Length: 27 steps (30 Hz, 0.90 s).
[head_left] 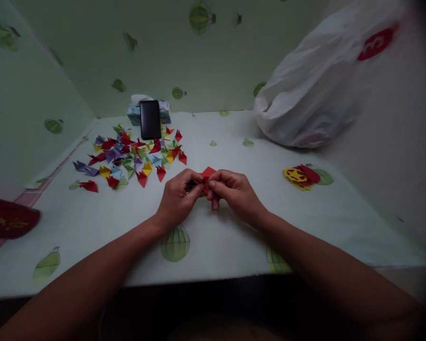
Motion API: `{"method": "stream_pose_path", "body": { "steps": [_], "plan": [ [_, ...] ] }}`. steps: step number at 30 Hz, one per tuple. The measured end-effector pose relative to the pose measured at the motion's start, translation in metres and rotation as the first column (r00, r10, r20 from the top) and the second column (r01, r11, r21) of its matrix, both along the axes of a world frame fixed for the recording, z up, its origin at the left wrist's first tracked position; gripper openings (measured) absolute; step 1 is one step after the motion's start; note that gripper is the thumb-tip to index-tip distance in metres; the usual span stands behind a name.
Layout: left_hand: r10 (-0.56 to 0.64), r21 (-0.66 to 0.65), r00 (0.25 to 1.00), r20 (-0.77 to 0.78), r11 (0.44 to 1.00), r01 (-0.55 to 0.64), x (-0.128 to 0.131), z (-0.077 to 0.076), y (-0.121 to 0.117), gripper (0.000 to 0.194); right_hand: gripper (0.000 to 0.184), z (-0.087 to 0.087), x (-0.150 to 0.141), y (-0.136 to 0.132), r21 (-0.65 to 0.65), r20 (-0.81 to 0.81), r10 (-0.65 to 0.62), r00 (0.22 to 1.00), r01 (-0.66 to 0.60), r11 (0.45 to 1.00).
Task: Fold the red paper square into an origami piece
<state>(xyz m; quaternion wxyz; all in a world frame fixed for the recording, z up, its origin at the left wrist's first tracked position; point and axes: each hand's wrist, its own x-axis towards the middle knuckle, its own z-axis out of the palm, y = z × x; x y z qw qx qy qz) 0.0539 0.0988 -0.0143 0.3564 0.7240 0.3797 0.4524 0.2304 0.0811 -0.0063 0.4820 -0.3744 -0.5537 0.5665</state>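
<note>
A small piece of red folded paper (208, 172) is pinched between my two hands, just above the table's middle. My left hand (179, 195) grips its left side with thumb and forefinger. On the other side, my right hand (236, 192) closes thumb and fingertips on it. My fingers cover much of the paper, so its exact folded shape is hidden. To the left of my hands lies a spread of many-coloured origami cranes (129, 154), in red, yellow, purple, green and blue.
A black phone (150, 120) leans against a tissue box (166, 112) behind the cranes. At the back right stands a bulging white plastic bag (305, 94). Yellow and red paper cut-outs (300, 176) lie on the right. A red object with gold markings (12, 218) sits at the left edge.
</note>
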Motion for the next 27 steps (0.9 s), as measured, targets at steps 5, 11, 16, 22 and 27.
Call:
{"method": "stream_pose_path", "body": {
  "steps": [5,11,16,22,27],
  "plan": [
    [0.0,0.005,1.0,0.003,1.0,0.0,0.0,0.0002,0.0003,0.004,0.021,-0.0008,0.0001,0.0009,0.0,-0.009,0.009,1.0,-0.009,1.0],
    [-0.005,0.004,1.0,-0.005,1.0,0.005,-0.0001,-0.0004,0.0007,0.004,0.019,0.0003,-0.0011,0.001,0.055,0.085,-0.034,0.996,0.03,0.998],
    [0.01,0.014,1.0,-0.017,1.0,-0.01,0.0009,0.0004,-0.0008,0.004,0.018,0.0017,-0.0031,0.0003,0.072,0.115,-0.068,0.991,0.06,0.996],
    [0.095,0.028,0.995,0.025,0.995,-0.095,0.0021,-0.0007,-0.0023,0.004,0.017,0.0007,-0.0035,0.0006,0.033,0.052,-0.151,0.987,0.15,0.988],
    [0.117,0.059,0.993,0.01,0.991,-0.117,0.0022,0.001,-0.0034,0.01,0.019,-0.0037,-0.004,0.0027,-0.044,0.007,-0.194,0.981,0.194,0.98]
  ]
}}
